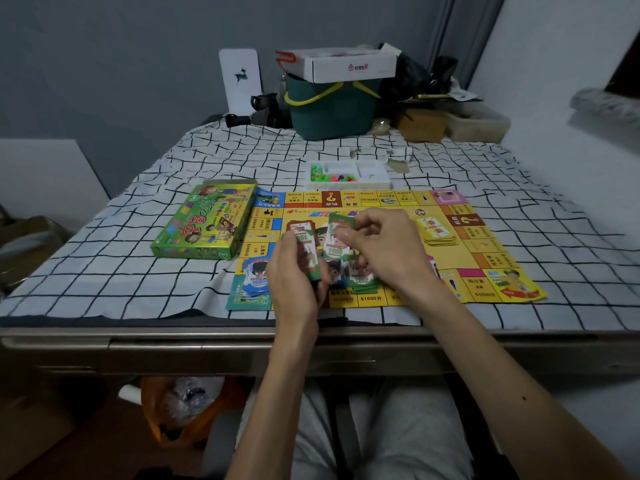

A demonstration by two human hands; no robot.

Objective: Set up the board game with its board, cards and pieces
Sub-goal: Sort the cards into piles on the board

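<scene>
Pinching one note [335, 251], right hand [384, 247]; left hand [294, 275] grips one stack [304, 237].

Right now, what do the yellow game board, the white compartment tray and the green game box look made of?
Yellow game board: probably thin printed paper, matte; its edges ripple and lift. White compartment tray: likely thin moulded plastic, with rounded formed pockets. Green game box: apparently printed cardboard, slightly glossy, with crisp folded edges.

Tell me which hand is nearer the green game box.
Left. The left hand, gripping play money, is just right of the green game box; the right hand is farther right, over the board.
</scene>
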